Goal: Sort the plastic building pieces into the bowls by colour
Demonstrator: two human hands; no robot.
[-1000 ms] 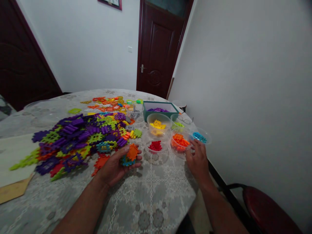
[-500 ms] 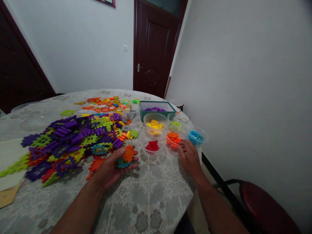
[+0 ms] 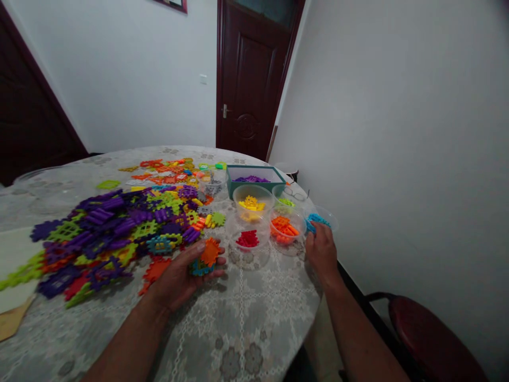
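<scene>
My left hand (image 3: 178, 276) rests on the table, fingers curled round a small stack of toy pieces with an orange gear-shaped piece (image 3: 209, 251) on top and a blue one under it. My right hand (image 3: 321, 251) is at the right table edge, its fingertips at the clear bowl of blue pieces (image 3: 323, 218), with a blue piece showing at the fingers; whether it grips it is unclear. Just left of that hand stands the clear bowl of orange pieces (image 3: 285, 229).
A big heap of purple, green and orange interlocking pieces (image 3: 119, 223) covers the left of the lace-clothed table (image 3: 246, 318). Bowls of red (image 3: 248, 240) and yellow pieces (image 3: 252, 203) and a green box (image 3: 254, 174) stand behind. A red stool (image 3: 429, 339) is at the right.
My right hand has shifted right from the orange bowl to the blue bowl. The left hand still holds the orange and blue pieces.
</scene>
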